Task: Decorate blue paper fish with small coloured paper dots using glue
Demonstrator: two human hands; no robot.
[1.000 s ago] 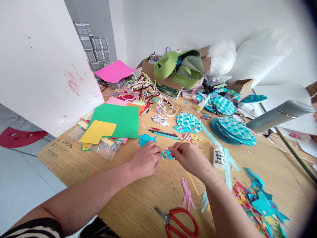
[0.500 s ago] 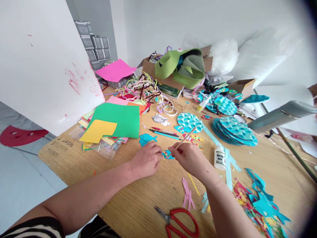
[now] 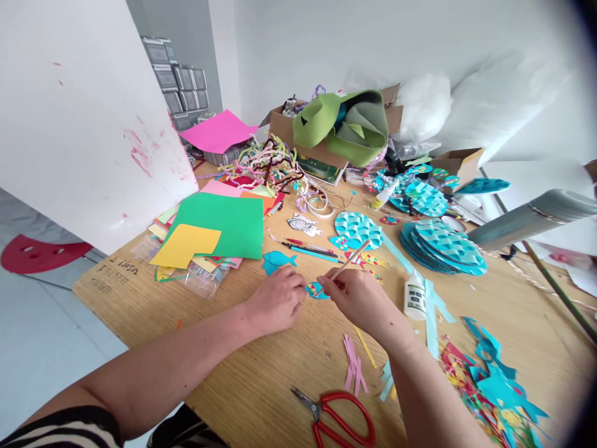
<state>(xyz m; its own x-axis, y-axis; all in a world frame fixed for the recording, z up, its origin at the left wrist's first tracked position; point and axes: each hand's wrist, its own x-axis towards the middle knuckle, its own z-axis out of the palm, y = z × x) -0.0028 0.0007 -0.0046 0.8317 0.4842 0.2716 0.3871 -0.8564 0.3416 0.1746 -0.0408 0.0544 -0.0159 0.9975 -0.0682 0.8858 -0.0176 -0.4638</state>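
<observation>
My right hand pinches a thin wooden stick. The stick's lower end points down at a small blue paper fish with red and yellow pieces on it. Curled at the fish's left edge, my left hand has its fingertips on the fish; part of the fish is hidden by the hands. A plain blue paper fish lies just beyond my left hand. Past my right hand are a woven blue paper disc and paper fish with yellow and red patterns.
Red-handled scissors lie near the front edge, by pink paper strips. A white glue bottle stands at right, before stacked woven discs. Coloured paper sheets are at left. Paper scraps spread at lower right.
</observation>
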